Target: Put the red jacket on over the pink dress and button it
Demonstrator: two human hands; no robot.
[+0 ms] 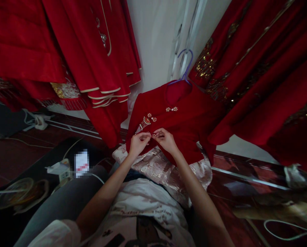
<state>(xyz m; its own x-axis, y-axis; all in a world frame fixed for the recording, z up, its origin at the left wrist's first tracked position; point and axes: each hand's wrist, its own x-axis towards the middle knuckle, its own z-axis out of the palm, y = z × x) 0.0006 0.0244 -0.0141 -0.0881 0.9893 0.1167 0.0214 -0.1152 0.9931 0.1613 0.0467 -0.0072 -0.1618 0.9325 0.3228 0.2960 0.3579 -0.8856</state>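
A red jacket on a purple hanger lies spread over my lap. Near its neck sits a flower-shaped beaded fastening, and on the chest another hangs beside a fan-shaped brooch with bead strings. My left hand and my right hand meet at the jacket's front edge, fingertips pinched. Between them a small beaded fastening shows, partly covered by the fingers. Underneath the jacket a shiny pale pink cloth covers my lap.
Red garments with pale trim hang at the left, and gold-embroidered red garments at the right. A metal rack post stands ahead. To my left are a power adapter, a blurred-out white item and a clear round container.
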